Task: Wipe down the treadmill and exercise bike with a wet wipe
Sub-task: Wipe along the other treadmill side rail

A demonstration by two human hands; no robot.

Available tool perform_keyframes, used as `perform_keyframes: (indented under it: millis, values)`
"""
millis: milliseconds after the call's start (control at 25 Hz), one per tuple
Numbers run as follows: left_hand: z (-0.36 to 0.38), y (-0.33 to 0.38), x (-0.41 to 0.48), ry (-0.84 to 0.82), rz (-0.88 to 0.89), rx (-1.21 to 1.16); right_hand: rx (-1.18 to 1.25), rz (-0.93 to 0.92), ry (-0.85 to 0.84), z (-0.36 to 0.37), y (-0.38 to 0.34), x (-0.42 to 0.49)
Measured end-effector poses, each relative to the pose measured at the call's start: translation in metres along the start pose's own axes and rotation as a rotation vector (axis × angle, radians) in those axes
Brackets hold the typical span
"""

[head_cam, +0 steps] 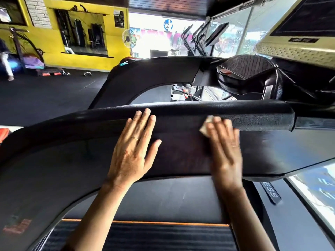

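Wet wipe (205, 126): a small pale sheet, lying flat on the black side panel (72, 160) of the treadmill, just below the padded handrail (253, 116). Only its left edge and upper corner show; the rest is covered by the right grip (225, 149).

Right grip: fingers extended and laid flat, pressing the wipe against the panel, not curled round it. The fingertips reach the lower edge of the handrail padding. This hand is blurred, so finer detail of the contact cannot be confirmed.

Left grip (133, 153): released, palm down, fingers spread and straight, resting on the same panel to the left of the wipe and apart from it. Its fingertips touch the handrail. A thin ring (135, 138) is on one finger.

Treadmill: the belt (163, 236) shows below both forearms, with an orange stripe along its front edge. A pale console (293, 33) sits at upper right.

Surroundings: a second black machine arm (154, 73) stands beyond the handrail. Further back are a yellow wall (116, 42) with a mirror (85, 33), a fan (129, 39), and a dark floor (45, 96).
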State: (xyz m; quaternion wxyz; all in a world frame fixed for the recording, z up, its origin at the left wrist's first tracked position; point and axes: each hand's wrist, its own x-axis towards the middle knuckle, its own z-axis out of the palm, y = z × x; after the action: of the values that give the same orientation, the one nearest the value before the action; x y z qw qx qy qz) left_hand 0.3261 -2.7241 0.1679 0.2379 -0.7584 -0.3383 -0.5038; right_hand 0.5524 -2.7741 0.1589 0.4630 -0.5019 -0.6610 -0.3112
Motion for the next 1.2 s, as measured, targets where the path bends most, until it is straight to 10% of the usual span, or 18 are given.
perform_keyframes:
  millis: [160,320,560,720,920,1120,1200]
  values:
    - [0.021,0.034,0.014,0.003,0.086,-0.034,0.004,0.449,0.281,-0.003,0.013,0.004]
    - [0.036,0.058,0.018,0.008,0.096,-0.044,0.014,-0.069,-0.007,0.01,0.009,-0.015]
    - [0.053,0.086,0.026,0.043,0.061,-0.044,0.041,0.348,0.264,-0.016,0.06,-0.019]
    - [0.067,0.113,0.031,0.062,0.024,-0.048,0.021,-0.097,-0.063,-0.016,0.077,-0.06]
    - [0.085,0.15,0.032,0.064,0.017,-0.038,0.037,0.645,0.288,-0.059,0.145,-0.051]
    - [0.103,0.18,0.038,0.033,0.052,-0.048,0.031,-0.064,-0.121,-0.049,0.133,-0.071]
    - [0.108,0.189,0.038,0.025,0.075,-0.049,-0.005,0.039,-0.068,-0.067,0.17,-0.078]
